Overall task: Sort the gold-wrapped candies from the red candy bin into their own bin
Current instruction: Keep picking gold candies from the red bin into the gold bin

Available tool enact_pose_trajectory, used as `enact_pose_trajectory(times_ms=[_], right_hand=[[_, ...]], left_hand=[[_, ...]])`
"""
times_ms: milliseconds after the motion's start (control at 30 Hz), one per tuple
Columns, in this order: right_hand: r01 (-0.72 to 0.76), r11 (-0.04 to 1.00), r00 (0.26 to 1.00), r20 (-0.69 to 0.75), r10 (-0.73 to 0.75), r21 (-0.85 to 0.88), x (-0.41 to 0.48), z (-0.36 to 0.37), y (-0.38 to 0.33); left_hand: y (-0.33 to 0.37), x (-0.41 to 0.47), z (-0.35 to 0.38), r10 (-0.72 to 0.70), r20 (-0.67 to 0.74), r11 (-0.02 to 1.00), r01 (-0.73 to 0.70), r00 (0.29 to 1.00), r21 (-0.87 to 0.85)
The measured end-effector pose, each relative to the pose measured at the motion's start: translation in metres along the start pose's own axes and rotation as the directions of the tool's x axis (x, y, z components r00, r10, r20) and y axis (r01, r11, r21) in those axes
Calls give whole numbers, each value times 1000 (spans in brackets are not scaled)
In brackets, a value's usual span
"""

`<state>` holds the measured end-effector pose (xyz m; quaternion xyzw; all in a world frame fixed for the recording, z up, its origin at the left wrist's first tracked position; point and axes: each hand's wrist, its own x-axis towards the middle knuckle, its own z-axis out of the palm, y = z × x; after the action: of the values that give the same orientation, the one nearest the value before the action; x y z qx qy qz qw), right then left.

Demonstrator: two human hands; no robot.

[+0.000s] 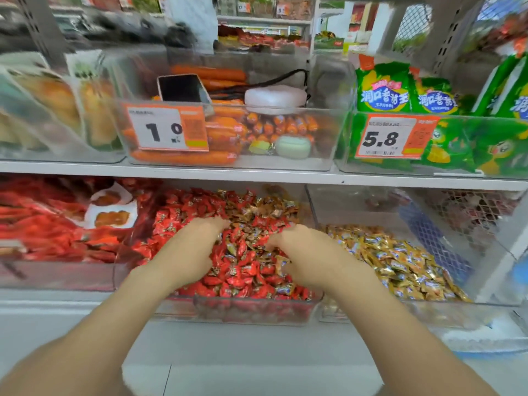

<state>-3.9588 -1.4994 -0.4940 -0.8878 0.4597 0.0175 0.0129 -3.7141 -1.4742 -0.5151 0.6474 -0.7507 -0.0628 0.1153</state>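
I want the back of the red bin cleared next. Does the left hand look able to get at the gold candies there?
Probably yes: the left hand lies in the red bin, with nothing between it and those gold candies.

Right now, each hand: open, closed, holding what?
Left hand: in the red candy bin, fingertips hidden; cannot tell.
Right hand: same bin, fingertips hidden too; cannot tell.

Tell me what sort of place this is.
Probably a grocery shop's snack aisle: price tags on clear bins, a shelf of packaged sausages, and loose wrapped candies heaped below.
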Motion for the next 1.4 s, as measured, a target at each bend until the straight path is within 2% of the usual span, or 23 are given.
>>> enact_pose_trajectory(times_ms=[167, 300, 400, 467, 600, 700, 933, 1033, 1200, 1333, 1400], right_hand=[[17, 999, 1000, -14, -17, -35, 4, 9, -6], [-32, 983, 996, -78, 46, 182, 2, 0, -4], [-115, 904, 976, -122, 180, 412, -1, -12, -4], [-133, 854, 957, -159, 242, 502, 1, -15, -5], [-94, 767, 947, -180, 264, 635, 11, -11, -13], [-38, 745, 954, -197, 225, 666, 23, -3, -26], [-67, 781, 966, -156, 207, 621, 62, 11, -48], [-128, 833, 973, -95, 210, 538, 78, 22, -52], [-224, 833, 965, -7, 264, 505, 87, 27, -61], [-210, 713, 948, -40, 316, 669, 83, 10, -58], [-175, 694, 947, -74, 313, 699, 77, 2, -51]], left_hand=[[-16, 5, -9, 94, 162, 995, -96, 982, 7], [-23, 7, -14, 111, 174, 994, -114, 978, 4], [-21, 9, -13, 71, 147, 996, -79, 987, 48], [-21, 9, -13, 44, 115, 998, -48, 992, 32], [-21, 6, -19, 36, 50, 998, -34, 998, -53], [-25, 1, -22, 36, 5, 990, -35, 999, -137], [-33, -7, -25, 31, -103, 969, -55, 994, -240], [-35, -10, -28, -45, -161, 947, -9, 986, -320], [-38, -11, -26, -121, -169, 924, 49, 978, -379], [-37, -13, -31, -154, -141, 890, 76, 978, -449], [-36, -16, -33, -149, -102, 870, 81, 984, -487]])
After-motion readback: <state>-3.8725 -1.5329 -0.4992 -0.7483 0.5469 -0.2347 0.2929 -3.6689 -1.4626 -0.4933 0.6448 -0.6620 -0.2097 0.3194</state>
